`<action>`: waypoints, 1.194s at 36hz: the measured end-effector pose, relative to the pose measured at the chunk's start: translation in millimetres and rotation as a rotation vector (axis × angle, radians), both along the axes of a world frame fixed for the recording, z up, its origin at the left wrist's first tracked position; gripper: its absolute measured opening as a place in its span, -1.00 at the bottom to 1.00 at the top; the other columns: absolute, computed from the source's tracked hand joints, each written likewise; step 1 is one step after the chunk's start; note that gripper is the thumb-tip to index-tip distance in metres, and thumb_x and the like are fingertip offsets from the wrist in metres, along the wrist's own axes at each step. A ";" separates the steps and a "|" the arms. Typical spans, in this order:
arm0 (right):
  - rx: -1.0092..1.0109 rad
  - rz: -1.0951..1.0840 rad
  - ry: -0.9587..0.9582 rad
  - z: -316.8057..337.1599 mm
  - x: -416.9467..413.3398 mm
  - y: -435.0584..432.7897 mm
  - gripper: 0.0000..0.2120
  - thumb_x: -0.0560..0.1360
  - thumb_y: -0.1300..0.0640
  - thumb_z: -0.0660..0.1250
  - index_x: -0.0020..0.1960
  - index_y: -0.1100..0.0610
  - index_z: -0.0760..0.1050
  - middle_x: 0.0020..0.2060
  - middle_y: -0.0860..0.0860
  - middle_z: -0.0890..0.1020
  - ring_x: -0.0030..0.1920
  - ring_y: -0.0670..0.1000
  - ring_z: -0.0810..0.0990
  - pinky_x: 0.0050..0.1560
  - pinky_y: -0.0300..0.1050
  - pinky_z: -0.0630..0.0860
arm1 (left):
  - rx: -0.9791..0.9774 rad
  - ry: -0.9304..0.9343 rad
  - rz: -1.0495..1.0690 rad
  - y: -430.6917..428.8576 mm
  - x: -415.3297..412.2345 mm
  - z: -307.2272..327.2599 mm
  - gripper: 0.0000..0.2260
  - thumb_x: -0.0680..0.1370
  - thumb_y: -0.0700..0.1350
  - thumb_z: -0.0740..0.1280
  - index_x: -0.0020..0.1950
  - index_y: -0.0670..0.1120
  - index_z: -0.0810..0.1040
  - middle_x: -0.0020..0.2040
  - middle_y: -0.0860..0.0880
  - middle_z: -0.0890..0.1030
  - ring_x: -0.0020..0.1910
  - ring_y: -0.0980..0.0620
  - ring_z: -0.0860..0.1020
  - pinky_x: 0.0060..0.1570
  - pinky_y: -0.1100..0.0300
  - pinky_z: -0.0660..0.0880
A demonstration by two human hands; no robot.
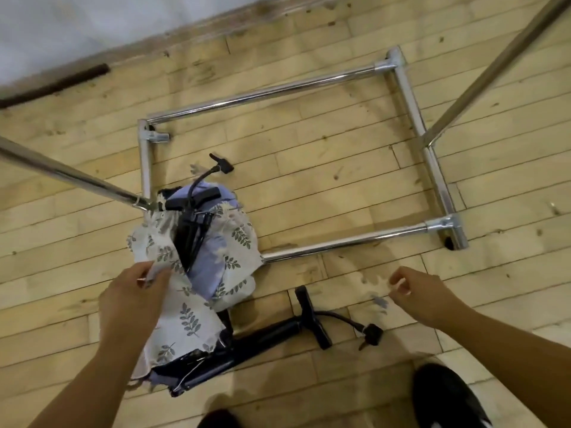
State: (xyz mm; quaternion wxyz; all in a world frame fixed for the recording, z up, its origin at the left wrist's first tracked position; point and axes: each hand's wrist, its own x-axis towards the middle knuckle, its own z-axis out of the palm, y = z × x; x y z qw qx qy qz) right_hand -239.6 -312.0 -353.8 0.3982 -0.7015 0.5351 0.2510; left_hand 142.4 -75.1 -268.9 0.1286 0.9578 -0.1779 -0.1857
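We judge the work barely begun: left hand [136, 291] grip pinches the white leaf-printed cloth [191, 316], bunched on the wooden plank floor [340, 168] beside the chrome tube rack base [346, 243]; right hand [417, 291] grip loose, empty.

Chrome tube rack frame [262, 95] sits on the pale wood plank floor [340, 168], black floor pump [262, 338] lying just outside it.

"Where is the camera?"

"On my head. It looks almost straight down at the wooden floor [340, 168]."

"Is it close?"

"My left hand [136, 299], my right hand [423, 295] and the leaf cloth [188, 316] look big and near, low in the picture. The metal rack base [410, 97] lies farther off, higher up."
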 end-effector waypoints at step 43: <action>-0.040 -0.029 -0.069 -8.3 43.4 0.3 -0.90 0.60 0.10 0.33 -0.07 0.07 0.46 -0.18 0.02 0.59 -0.22 0.00 0.60 -0.23 -0.17 0.58 | -0.024 0.662 -0.147 -52.6 -90.8 -5.7 -0.87 0.64 0.00 0.34 -0.01 0.17 0.68 -0.06 -0.12 0.67 -0.09 -0.13 0.61 -0.11 0.05 0.49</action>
